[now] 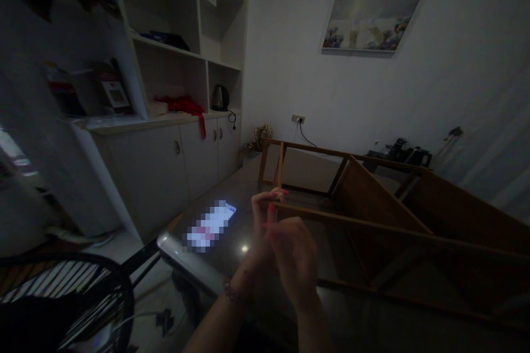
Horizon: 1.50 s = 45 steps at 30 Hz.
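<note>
Possibly the wooden frame (372, 193) lying on the table (238, 234) would shift if pushed unevenly: the left hand (261, 220) curls at its end, the right hand (296, 248) has its fingers bunched just beside, and whether either grips the wood cannot be told. A careless sweep leftward might knock the lit phone (211, 226) off the edge.

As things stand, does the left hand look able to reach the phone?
Probably yes: the phone lies on the table, to the left of the left hand, and nothing seems to stand between them.
</note>
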Each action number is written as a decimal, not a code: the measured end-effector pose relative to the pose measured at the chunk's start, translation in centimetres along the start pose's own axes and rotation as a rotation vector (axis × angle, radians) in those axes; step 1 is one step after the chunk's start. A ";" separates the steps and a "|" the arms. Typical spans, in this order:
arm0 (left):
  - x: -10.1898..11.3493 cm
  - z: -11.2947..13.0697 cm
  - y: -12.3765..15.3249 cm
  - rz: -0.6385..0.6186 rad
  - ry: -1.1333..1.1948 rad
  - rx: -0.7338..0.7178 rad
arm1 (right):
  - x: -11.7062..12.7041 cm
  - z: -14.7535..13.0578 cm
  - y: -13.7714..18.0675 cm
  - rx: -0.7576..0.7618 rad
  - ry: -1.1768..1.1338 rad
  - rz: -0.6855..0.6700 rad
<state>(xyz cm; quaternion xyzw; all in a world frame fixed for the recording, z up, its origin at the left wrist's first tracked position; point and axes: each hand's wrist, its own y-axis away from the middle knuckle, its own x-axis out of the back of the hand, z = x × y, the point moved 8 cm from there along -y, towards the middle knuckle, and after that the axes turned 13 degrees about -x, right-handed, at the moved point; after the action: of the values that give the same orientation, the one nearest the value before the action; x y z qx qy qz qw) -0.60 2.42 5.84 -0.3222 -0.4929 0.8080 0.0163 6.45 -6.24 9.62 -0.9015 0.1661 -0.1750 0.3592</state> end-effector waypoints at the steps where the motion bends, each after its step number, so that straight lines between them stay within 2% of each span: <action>1: 0.0 0.0 0.0 0.001 -0.018 -0.004 | 0.1 -0.2 0.0 0.014 -0.002 0.019; 8: -0.2 0.2 -0.2 0.022 -0.033 -0.027 | 0.8 -0.2 0.5 0.170 0.007 0.202; 11: -0.2 0.2 -0.1 0.008 -0.043 -0.003 | 0.6 0.1 0.6 0.239 0.006 0.228; 17: -0.1 -0.1 -0.1 0.018 -0.002 0.016 | -0.2 -0.2 -0.4 0.202 0.063 0.071; 21: 0.1 -0.2 0.0 0.038 0.002 0.004 | 0.3 -1.1 -0.5 0.196 0.080 -0.032; 26: 0.2 -0.3 0.2 0.006 -0.041 0.040 | 0.7 -1.0 -0.4 0.181 0.117 -0.204; 34: 0.3 -0.2 0.3 0.009 -0.029 0.043 | 1.1 -0.7 -0.3 0.208 0.123 -0.240; 37: 0.5 -0.3 0.3 0.016 -0.029 0.053 | 1.0 -1.0 -0.3 0.242 0.148 -0.185; 45: 0.6 -0.8 0.4 0.061 -0.021 0.026 | 0.4 -2.4 -0.9 0.417 0.263 0.071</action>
<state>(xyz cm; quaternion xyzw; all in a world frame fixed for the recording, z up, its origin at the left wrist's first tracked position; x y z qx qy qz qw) -0.58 3.04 4.95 -0.3281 -0.4726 0.8179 -0.0093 5.88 -7.18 11.95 -0.7710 0.2035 -0.3084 0.5187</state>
